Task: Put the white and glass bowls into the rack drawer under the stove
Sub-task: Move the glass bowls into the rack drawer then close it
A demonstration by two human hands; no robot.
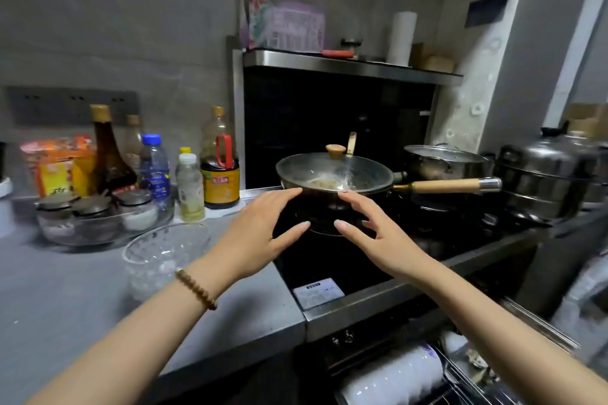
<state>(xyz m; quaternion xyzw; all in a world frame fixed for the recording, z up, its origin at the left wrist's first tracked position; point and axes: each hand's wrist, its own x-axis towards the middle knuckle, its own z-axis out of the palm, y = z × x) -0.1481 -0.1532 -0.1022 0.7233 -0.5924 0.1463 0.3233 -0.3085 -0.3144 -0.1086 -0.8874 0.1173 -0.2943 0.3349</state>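
A clear glass bowl [164,251] stands upright on the grey counter, just left of my left wrist. My left hand [260,233] and my right hand [371,233] hover side by side above the black stove top, fingers spread and holding nothing. Below the stove the wire rack drawer [473,375] is pulled out at the bottom right. Several white bowls [394,375] stand on edge in it.
A lidded wok [335,174] with a wooden handle sits on the burner right behind my fingertips. A lidded pot [444,159] and a steel steamer [552,171] stand to the right. Bottles [218,161] and a glass dish of spice jars [98,217] crowd the counter's back left.
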